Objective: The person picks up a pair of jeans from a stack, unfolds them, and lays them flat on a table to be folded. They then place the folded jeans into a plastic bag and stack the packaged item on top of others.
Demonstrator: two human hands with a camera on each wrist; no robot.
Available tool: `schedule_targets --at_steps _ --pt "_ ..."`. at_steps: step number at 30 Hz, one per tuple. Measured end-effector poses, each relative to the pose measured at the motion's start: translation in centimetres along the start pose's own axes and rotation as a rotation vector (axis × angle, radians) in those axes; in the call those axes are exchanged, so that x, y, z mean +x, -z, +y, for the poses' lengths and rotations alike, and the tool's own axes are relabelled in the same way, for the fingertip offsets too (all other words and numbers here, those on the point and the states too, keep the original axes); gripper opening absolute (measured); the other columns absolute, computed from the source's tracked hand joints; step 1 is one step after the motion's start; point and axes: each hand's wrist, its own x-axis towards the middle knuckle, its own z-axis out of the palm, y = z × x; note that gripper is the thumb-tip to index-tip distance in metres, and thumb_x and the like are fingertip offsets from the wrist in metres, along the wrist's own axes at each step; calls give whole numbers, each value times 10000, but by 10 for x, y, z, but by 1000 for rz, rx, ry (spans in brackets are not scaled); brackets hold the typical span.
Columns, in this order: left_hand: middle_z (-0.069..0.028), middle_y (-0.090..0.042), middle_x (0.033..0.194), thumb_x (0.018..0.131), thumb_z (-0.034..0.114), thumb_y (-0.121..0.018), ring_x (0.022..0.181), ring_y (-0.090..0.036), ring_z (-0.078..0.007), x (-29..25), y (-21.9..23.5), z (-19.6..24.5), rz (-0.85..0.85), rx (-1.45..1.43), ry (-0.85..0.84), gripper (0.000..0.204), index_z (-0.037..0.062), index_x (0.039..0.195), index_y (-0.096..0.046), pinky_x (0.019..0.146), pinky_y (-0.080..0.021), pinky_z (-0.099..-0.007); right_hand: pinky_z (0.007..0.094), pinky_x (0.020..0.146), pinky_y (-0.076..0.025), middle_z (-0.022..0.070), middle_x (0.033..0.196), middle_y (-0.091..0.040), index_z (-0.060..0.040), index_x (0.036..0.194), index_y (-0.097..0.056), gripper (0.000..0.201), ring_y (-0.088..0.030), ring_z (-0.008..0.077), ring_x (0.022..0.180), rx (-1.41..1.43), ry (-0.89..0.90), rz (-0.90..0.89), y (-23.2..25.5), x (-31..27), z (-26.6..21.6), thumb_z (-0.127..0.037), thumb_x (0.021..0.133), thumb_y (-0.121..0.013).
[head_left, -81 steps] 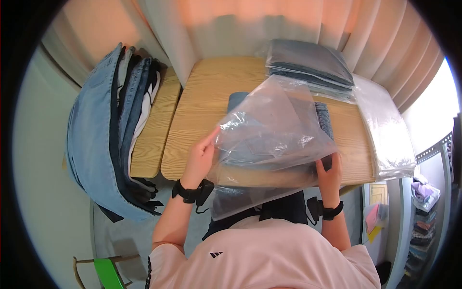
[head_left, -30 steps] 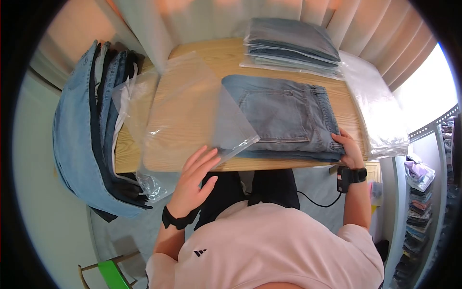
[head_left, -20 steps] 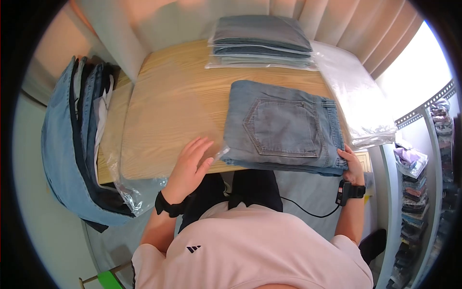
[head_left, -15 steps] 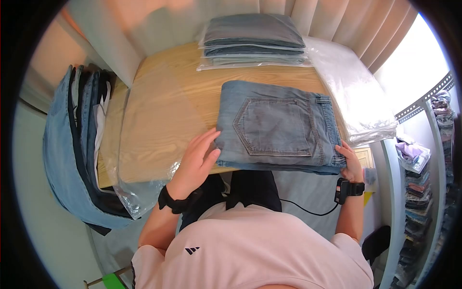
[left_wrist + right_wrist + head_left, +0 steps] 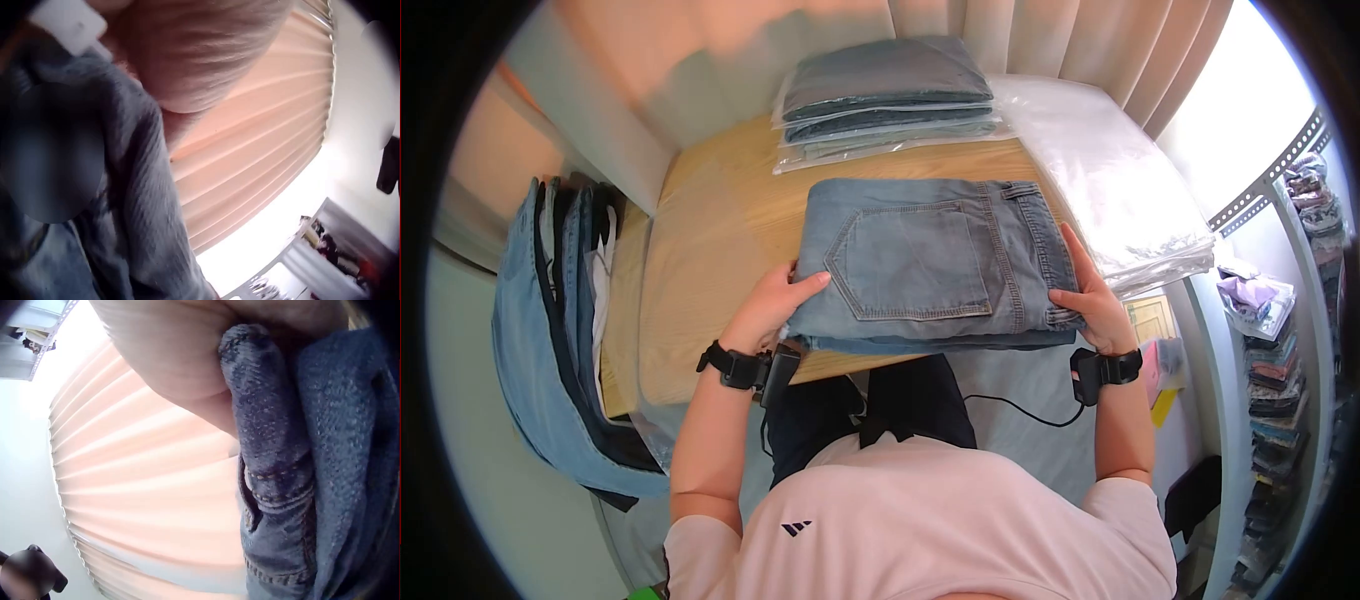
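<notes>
Head cam looked forward and down onto the bench (image 5: pixel 965 163), widest view. Both wrist cams sat close beside the folded jeans (image 5: pixel 915 255), tilted, facing past them toward the curtain (image 5: pixel 156 506). All three shared jeans and curtain.

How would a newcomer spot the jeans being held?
Find the wooden table. At its near edge, folded blue-grey jeans are held between the left hand and right hand. Unlike the bagged stack behind, they are unbagged, with one large pocket on top.
</notes>
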Motion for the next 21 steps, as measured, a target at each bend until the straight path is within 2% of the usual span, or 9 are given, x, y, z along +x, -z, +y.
schedule_targets --at_steps 4,6,9,11,12,14,15,17,21 --pt "-145 -604 1091 849 204 -658 963 -591 -183 1 7 14 -4 -179 -16 487 -75 1209 -485 857 -465 -311 235 982 -370 95 1391 -389 -67 1430 -305 773 -442 153 1207 69 -155 8 4 4 6 175 731 -532" --pt "-140 -608 1082 829 168 -663 939 -599 -187 -3 3 20 -48 -483 71 457 -54 1194 -500 816 -482 -308 240 978 -379 90 1354 -431 -65 1406 -358 725 -462 153 1185 113 -260 -21 7 7 8 170 740 -522" --pt "-143 -609 1077 806 99 -649 945 -598 -193 -6 -5 19 -17 -371 39 438 -54 1188 -497 800 -492 -311 248 957 -402 74 1277 -488 -50 1337 -448 617 -487 142 1145 74 -291 3 2 2 9 149 758 -523" --pt "-144 -604 1081 796 68 -636 945 -597 -197 -2 0 10 -21 -356 42 446 -55 1198 -486 810 -490 -315 306 983 -393 111 1287 -494 -51 1305 -480 554 -481 205 1187 -255 -151 126 -5 -3 5 115 778 -524" --pt "-144 -600 1086 785 38 -623 946 -596 -202 -1 2 6 -22 -340 41 457 -56 1207 -474 820 -488 -319 306 983 -393 111 1287 -494 -51 1305 -480 554 -481 205 1187 -254 -151 125 -17 -6 0 115 778 -524" --pt "-144 -595 1091 780 25 -619 946 -594 -205 -3 1 1 31 -371 44 469 -56 1214 -461 831 -485 -322 366 1021 -353 150 1308 -489 -56 1281 -494 504 -449 290 1231 -1284 590 370 -56 -17 -5 80 796 -513" --pt "-145 -589 1097 774 12 -614 946 -592 -208 -4 0 -2 82 -404 41 482 -57 1222 -449 842 -482 -324 449 1061 -286 158 1331 -470 -69 1270 -501 478 -389 343 1277 -1206 584 235 -69 -18 1 55 808 -499" --pt "-143 -583 1105 770 14 -618 964 -585 -208 -19 -1 -5 99 -404 27 494 -54 1227 -441 857 -474 -325 528 1060 -242 129 1345 -470 -93 1267 -504 446 -371 323 1307 -1240 480 110 -107 -25 24 -1 831 -492" --pt "-139 -568 1132 762 17 -620 1024 -555 -205 -41 5 4 223 -335 -40 505 -43 1231 -440 894 -448 -325 487 998 -317 138 1309 -505 -157 1291 -506 425 -460 341 1209 -1445 468 65 -149 -16 45 -206 871 -545"
